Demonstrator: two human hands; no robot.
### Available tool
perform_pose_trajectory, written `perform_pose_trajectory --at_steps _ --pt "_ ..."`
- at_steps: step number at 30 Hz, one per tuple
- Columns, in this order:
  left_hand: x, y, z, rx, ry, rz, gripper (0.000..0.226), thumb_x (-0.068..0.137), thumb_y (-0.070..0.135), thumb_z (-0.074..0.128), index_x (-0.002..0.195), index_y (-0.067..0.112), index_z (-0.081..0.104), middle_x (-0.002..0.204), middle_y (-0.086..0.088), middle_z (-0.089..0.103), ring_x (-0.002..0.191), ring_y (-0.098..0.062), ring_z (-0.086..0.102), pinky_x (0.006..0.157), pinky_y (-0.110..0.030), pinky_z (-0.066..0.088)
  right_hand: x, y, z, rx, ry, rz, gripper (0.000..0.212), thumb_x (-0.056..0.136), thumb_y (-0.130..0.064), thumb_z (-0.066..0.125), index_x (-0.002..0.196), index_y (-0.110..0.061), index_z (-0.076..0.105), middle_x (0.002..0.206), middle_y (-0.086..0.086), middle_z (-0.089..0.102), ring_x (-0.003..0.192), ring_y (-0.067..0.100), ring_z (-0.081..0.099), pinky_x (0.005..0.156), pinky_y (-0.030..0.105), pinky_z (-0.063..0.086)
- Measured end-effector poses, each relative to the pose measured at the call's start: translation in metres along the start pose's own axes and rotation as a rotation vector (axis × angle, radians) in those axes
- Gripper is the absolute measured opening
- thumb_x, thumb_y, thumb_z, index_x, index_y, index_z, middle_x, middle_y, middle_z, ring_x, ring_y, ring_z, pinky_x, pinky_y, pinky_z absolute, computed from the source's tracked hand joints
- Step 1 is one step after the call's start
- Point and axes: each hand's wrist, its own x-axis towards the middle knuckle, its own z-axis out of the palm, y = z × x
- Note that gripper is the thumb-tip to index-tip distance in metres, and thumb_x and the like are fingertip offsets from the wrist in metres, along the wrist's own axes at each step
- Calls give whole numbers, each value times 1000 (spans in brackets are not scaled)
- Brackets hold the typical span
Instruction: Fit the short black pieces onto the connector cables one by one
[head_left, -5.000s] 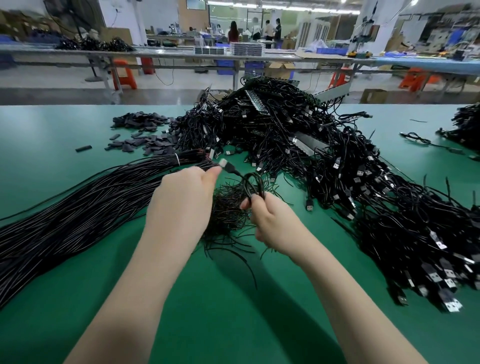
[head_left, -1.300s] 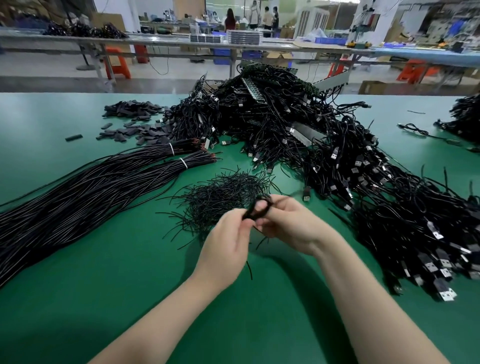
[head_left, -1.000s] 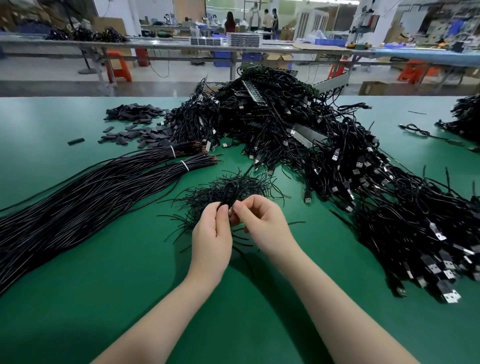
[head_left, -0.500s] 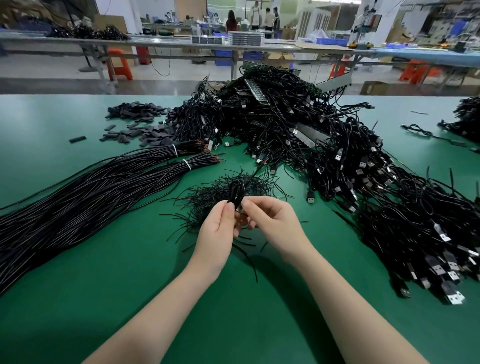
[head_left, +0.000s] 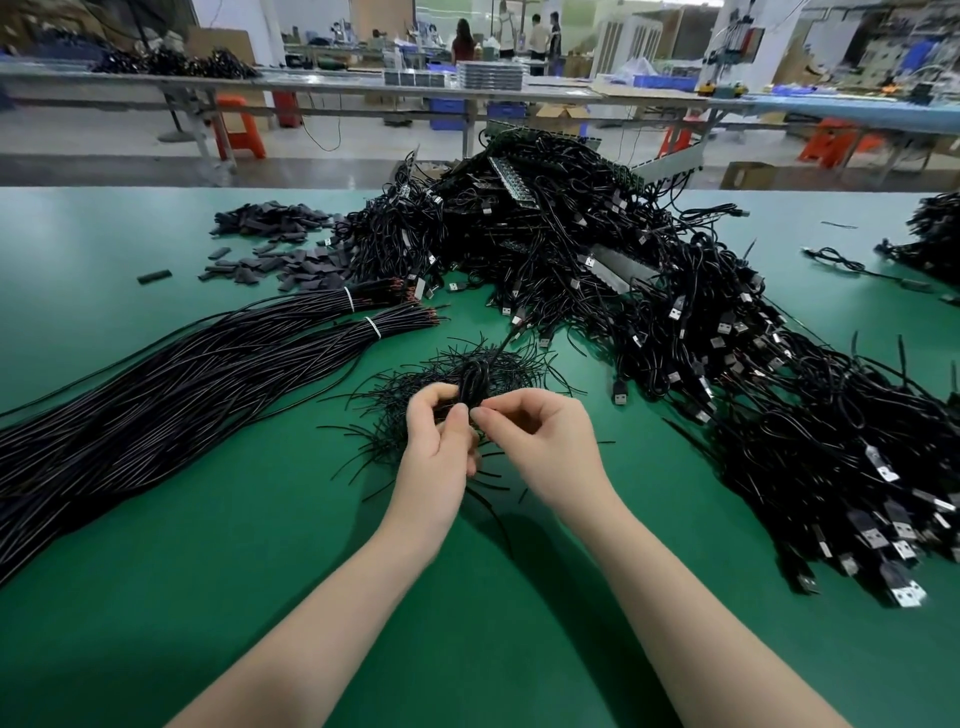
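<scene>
Your left hand (head_left: 435, 452) and right hand (head_left: 540, 441) both pinch a coiled cable (head_left: 474, 382). Its loop stands upright, pointing away from you, above the pile of thin black pieces (head_left: 415, 400).

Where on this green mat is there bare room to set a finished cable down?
Bare mat lies in front of the long cable bundle, left of the forearms, and again along the far left edge. Crowded: the connector cable heap on the right and the thin wire pile under the left hand and right hand.

Smooth matt green table (head_left: 156, 597), glossy black plastic-sheathed cables (head_left: 156, 395), shiny metal plugs (head_left: 906, 597)
</scene>
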Motion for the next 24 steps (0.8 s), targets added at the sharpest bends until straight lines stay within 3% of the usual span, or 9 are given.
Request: perform_pose_trajectory --at_steps 4,8,11,14,18,21,24 --pt "3 3 -8 143 26 75 14 101 24 48 101 37 52 75 9 64 68 0 60 73 -23 49 -1 0 2 -34 34 -22 16 84 -15 74 73 -25 69 61 -21 64 58 -3 55 59 10 41" --pt "4 10 -13 360 101 207 12 93 29 62 91 41 62 87 27 69 87 8 65 75 -7 47 -1 -1 -3 -116 78 -92 16 84 -15 73 73 -26 68 63 -18 65 62 -2 57 60 10 42" --pt "4 16 -11 272 85 179 3 88 38 67 87 36 68 82 23 72 79 8 66 68 -7 46 -1 -2 -3 -212 87 -186 19 85 -12 69 73 -27 66 68 -15 64 66 2 58 62 14 45" --pt "2 16 -10 192 41 162 14 88 45 65 85 33 72 72 14 72 64 2 62 57 -10 46 -2 -2 0 -304 74 -266 14 86 -11 66 75 -20 68 69 -15 62 68 3 56 63 16 44" --pt "5 16 -14 96 27 133 21 94 39 61 80 28 71 61 19 63 57 4 55 57 -9 41 -2 -4 0 -220 41 -226 15 85 -12 70 75 -22 69 69 -15 66 68 2 59 63 14 45" --pt "9 15 -18 154 37 188 20 93 41 59 87 27 72 82 9 74 81 -9 69 74 -25 53 -1 -9 1 -57 10 -132 22 86 -12 71 72 -28 66 65 -21 65 62 -3 57 60 8 41" --pt "9 16 -19 203 43 260 12 92 38 58 87 35 68 90 16 73 87 -3 69 76 -17 51 0 -12 0 16 1 -90 19 87 -16 71 74 -29 68 68 -17 67 63 -2 57 62 13 46"
